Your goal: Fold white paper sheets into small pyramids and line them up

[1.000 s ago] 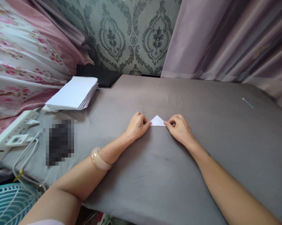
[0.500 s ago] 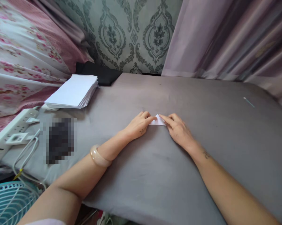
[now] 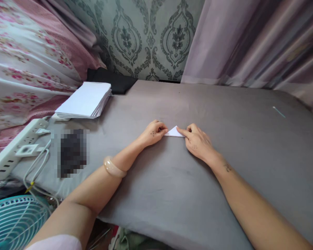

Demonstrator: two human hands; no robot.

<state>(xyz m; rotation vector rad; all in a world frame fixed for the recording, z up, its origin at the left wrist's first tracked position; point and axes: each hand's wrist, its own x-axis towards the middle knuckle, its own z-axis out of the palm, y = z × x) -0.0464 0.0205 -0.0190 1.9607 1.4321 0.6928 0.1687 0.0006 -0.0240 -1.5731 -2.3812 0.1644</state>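
Two bare hands of one person meet at a small white triangle of folded paper (image 3: 175, 131), which lies on a wide surface covered with smooth grey cloth (image 3: 161, 194), its peak pointing away from the person. On the left side of the triangle, the left hand (image 3: 154, 133) pinches the near-left corner between its thumb and forefinger. On the right side of the triangle, the right hand (image 3: 198, 140) lays its straight forefinger along the right slope, close to the peak, while its other fingers are bent; I cannot tell if its thumb also grips the paper. One glossy cream-coloured bangle (image 3: 114, 168) sits around the left forearm, to the left of the triangle and nearer to the person. Well to the left of the triangle, and farther from the person, there is a thick stack of white paper sheets (image 3: 84, 99). Much farther left of the triangle lies a long white power strip (image 3: 10, 158). Well to the right of the triangle, and farther away, lies a thin stick with pale tip (image 3: 279, 111).
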